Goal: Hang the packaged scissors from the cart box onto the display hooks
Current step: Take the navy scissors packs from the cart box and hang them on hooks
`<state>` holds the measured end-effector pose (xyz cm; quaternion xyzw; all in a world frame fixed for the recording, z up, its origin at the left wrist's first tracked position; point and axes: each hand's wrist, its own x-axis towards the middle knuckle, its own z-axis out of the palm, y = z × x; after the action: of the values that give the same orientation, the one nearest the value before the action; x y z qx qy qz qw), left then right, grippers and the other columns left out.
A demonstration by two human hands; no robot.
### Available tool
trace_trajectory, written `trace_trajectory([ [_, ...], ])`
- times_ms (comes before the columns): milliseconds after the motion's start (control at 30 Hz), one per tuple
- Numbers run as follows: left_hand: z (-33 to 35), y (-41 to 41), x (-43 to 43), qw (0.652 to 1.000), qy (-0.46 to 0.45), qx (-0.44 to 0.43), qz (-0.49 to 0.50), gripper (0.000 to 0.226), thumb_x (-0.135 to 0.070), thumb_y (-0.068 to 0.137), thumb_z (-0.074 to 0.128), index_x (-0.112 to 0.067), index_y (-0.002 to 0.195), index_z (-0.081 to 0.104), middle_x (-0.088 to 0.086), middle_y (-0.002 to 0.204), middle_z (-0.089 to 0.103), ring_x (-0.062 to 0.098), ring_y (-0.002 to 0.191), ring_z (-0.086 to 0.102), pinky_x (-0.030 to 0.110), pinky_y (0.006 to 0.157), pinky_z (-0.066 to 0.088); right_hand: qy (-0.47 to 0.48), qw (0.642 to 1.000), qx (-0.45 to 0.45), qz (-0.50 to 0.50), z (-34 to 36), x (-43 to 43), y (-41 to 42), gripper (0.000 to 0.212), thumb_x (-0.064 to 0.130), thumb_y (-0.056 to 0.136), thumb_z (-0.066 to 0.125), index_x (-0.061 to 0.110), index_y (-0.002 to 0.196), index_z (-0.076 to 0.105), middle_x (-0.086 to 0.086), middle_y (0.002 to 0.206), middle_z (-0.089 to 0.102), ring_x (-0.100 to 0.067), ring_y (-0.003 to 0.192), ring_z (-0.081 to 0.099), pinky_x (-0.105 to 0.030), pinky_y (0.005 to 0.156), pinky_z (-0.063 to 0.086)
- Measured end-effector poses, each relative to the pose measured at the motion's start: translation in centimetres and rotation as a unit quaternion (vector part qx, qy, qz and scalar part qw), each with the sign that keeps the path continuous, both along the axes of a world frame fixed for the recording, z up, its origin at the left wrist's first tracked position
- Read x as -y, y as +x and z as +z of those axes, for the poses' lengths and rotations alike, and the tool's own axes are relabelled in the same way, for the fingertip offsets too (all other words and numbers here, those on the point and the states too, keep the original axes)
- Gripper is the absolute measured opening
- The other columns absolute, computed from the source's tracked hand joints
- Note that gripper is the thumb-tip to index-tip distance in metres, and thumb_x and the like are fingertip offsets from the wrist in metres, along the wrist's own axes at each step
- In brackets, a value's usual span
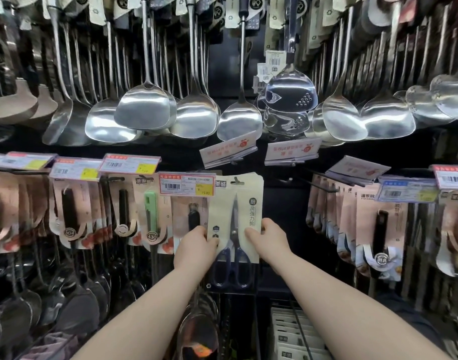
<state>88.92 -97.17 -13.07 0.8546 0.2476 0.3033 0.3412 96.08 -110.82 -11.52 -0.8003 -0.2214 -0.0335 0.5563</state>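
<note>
A stack of packaged scissors [235, 216], beige cards holding steel blades with dark blue handles, hangs at the middle of the display. Its top slot sits on a display hook [237, 181]. My left hand [195, 245] grips the stack's left edge at mid height. My right hand [268, 236] grips the right edge, thumb on the card front. Low on the right, more beige scissor cards [290, 333] stand packed in the cart box.
Steel spatulas and skimmers [144, 110] hang in a row above. Carded peelers [151, 216] fill hooks to the left, other carded tools [378, 229] hang to the right. Two bare hooks [337, 181] stick out right of the scissors. Price tags [186, 184] jut forward. Dark pans [66, 307] hang lower left.
</note>
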Motion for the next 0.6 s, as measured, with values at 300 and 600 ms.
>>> trace_trajectory([
  [300,0.0,0.1,0.0,0.999,0.034,-0.006,0.021,0.031,-0.031,0.091,0.059,-0.012,0.115,0.052,0.009,0.106,0.066,0.03,0.095,0.061,0.035,0.074,0.049,-0.064,0.997,0.023,-0.047,0.1,-0.3,0.3,0.018,0.031,0.09,0.054,0.018,0.102,0.052,0.006,0.095,0.056,-0.006,0.07,0.05,-0.022,0.053,0.038],
  [600,-0.1,-2.8,0.8,0.993,0.113,0.032,-0.03,0.046,-0.029,0.091,0.061,-0.013,0.13,0.042,0.009,0.129,0.053,0.03,0.116,0.054,0.041,0.086,0.046,-0.222,0.96,0.105,-0.132,0.5,1.6,-2.1,0.04,0.041,0.091,0.05,0.016,0.121,0.045,-0.004,0.11,0.059,-0.026,0.092,0.058,-0.034,0.069,0.045],
])
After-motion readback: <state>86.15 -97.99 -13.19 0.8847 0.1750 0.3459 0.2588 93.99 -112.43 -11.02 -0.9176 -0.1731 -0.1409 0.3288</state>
